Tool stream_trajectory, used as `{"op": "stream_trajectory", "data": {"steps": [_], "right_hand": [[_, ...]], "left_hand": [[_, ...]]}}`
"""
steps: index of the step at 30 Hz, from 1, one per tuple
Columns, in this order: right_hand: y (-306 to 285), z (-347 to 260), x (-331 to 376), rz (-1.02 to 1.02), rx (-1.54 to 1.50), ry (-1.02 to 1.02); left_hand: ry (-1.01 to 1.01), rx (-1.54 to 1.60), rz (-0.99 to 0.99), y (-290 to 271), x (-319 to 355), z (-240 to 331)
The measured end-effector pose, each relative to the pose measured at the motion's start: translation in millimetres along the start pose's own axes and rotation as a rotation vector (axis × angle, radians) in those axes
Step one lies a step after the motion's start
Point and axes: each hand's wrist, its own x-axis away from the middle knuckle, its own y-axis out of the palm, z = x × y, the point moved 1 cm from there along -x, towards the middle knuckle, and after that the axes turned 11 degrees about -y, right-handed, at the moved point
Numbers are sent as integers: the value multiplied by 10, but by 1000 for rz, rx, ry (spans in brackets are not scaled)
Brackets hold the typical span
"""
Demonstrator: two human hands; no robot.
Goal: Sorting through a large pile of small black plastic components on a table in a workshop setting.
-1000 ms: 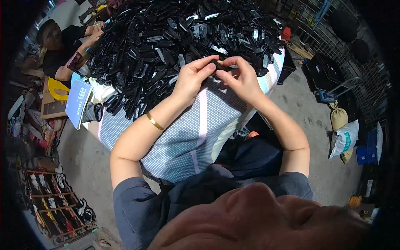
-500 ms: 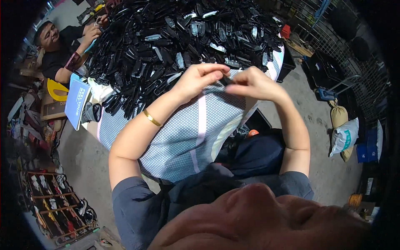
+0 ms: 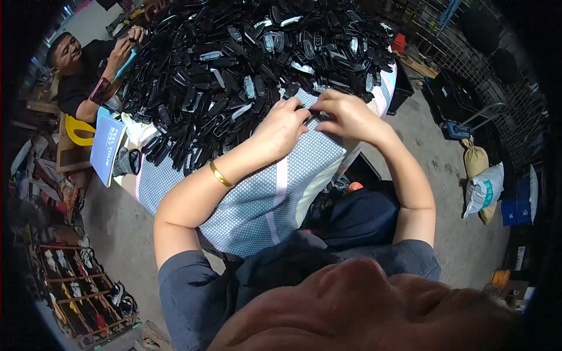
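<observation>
A big heap of slim, glossy black plastic pieces (image 3: 216, 70) lies on a table under a grey-white dotted cloth (image 3: 246, 205). At the heap's near edge, my left hand (image 3: 281, 130) has its fingers curled round a small black plastic piece, mostly hidden by them. Just to its right, my right hand (image 3: 348, 116) pinches at a dark piece between thumb and fingers, close over the cloth. Whether both hands grip one piece or two cannot be made out. A gold bracelet (image 3: 220, 174) circles my left wrist.
A person (image 3: 85, 70) in black works at the heap's far left. Nearer me on that side are a blue-covered booklet (image 3: 107, 146) and a yellow ring-shaped thing (image 3: 79, 131). A black crate (image 3: 363, 172) stands under the table's right side; sacks (image 3: 485, 188) sit on the floor at right.
My hands have come down closer to the cloth. My left hand has turned over, its back now facing up, and the fingertips sit slightly apart. The other person's hands shifted a little.
</observation>
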Motion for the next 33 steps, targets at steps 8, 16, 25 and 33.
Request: {"op": "stream_trajectory", "data": {"steps": [8,16,25,33], "right_hand": [[-55,7,-38,-199,-19,63],[-111,-178,-84,403,-294,45],[65,-187,-94,510,-174,5],[77,-216,-99,500,-167,26]], "left_hand": [[-138,328,141,-135,19,-56],[-578,1247,-172,-269,-56,-143],[-401,1196,-195,-263,-51,-26],[-406,931,34,-255,-23,-88]]}}
